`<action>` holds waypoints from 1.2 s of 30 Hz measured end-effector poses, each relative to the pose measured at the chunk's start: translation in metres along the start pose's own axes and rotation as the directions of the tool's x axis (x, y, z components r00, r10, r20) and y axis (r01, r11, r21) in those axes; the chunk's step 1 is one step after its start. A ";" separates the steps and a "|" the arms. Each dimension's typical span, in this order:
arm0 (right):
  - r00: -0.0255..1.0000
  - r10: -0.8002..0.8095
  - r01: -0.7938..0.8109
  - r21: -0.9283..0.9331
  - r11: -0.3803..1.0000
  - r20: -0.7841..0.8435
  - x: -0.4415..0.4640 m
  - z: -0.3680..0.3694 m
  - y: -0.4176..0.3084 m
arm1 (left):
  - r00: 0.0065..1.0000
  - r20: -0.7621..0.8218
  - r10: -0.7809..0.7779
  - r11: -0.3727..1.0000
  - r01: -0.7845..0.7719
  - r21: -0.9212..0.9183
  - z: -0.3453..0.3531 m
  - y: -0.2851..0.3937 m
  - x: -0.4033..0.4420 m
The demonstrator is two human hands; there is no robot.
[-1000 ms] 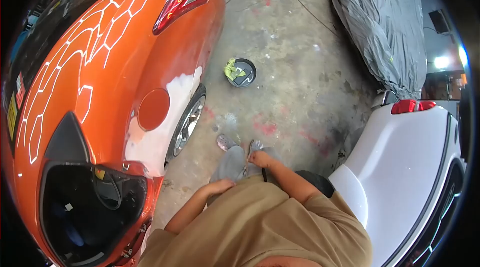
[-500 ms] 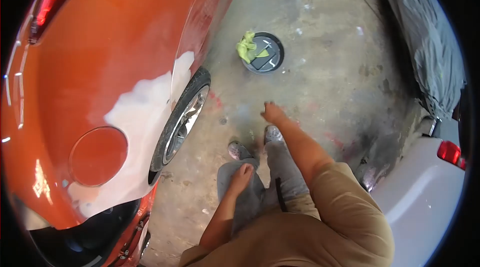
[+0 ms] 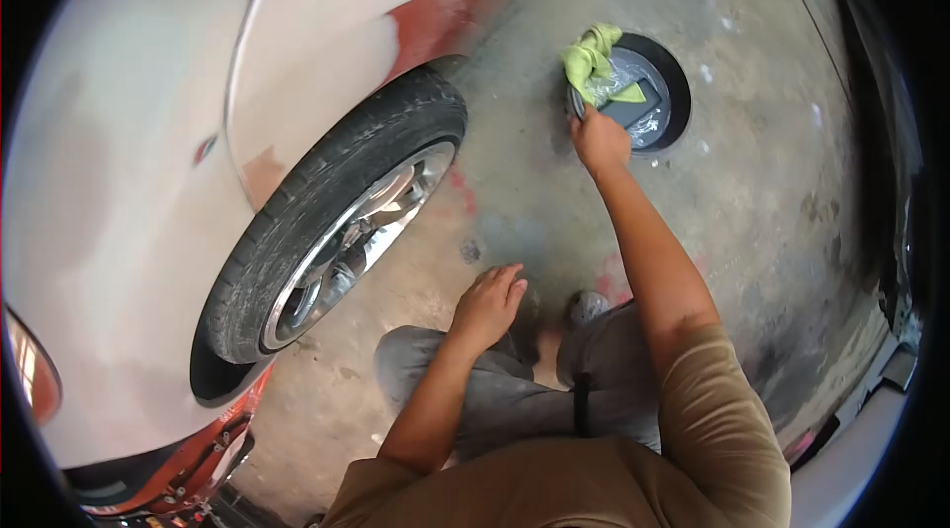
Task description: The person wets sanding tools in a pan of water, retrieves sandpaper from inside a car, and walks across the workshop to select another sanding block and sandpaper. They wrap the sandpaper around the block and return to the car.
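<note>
A round black bucket (image 3: 679, 97) stands on the floor with greyish water in it. A lime-green cloth (image 3: 589, 61) hangs over its left rim, and a flat dark block (image 3: 633, 114) lies inside. At the near-left rim my right hand (image 3: 601, 140) has its fingers closed around the edge, just under the cloth. My left hand (image 3: 492, 305) is in front of my bent knee, its fingers stretched out and holding nothing.
To the left is an orange car with pale, sanded-looking patches on its body panel (image 3: 129, 182). Its wheel (image 3: 346, 241) is close to my left hand. A pale vehicle's edge (image 3: 856, 469) shows at lower right. The concrete floor (image 3: 534, 162) has red and white marks.
I have lowered into a squat, nearer the bucket and the wheel. My right hand has reached forward and taken hold of the bucket's rim. The left hand has moved forward.
</note>
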State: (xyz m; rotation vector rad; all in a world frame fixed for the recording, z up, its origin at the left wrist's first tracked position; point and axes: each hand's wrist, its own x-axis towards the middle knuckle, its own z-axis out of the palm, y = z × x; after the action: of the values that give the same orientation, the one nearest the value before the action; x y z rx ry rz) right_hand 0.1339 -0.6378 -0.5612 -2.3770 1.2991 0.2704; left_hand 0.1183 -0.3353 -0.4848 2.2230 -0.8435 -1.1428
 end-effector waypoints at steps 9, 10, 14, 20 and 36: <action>0.969 -0.243 0.245 -0.054 0.968 0.044 -0.007 0.014 0.032 | 0.966 -0.195 0.173 0.985 -0.172 0.021 -0.017 -0.029 0.048; 0.965 -0.252 0.256 -0.055 0.965 0.076 -0.015 0.018 0.035 | 0.961 -0.208 0.183 0.983 -0.180 0.033 -0.017 -0.034 0.052; 0.923 -0.314 0.349 -0.141 0.926 0.220 -0.036 0.031 0.042 | 0.957 -0.246 0.153 0.808 -0.264 -0.527 -0.011 -0.029 0.072; 0.777 -0.436 0.571 -0.218 0.791 0.454 -0.076 0.044 0.021 | 0.735 -0.675 0.065 0.248 -0.667 -0.703 -0.088 0.115 0.000; 0.665 -0.529 0.700 -0.193 0.688 0.528 -0.091 0.045 0.018 | 0.336 -0.942 -0.008 0.699 -0.672 -0.246 -0.186 0.114 -0.004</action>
State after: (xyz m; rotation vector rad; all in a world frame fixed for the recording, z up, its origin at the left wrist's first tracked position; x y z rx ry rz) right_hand 0.0706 -0.5570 -0.5729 -2.6931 0.1636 0.8419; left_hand 0.2385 -0.3829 -0.3093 1.5328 -0.3250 0.1666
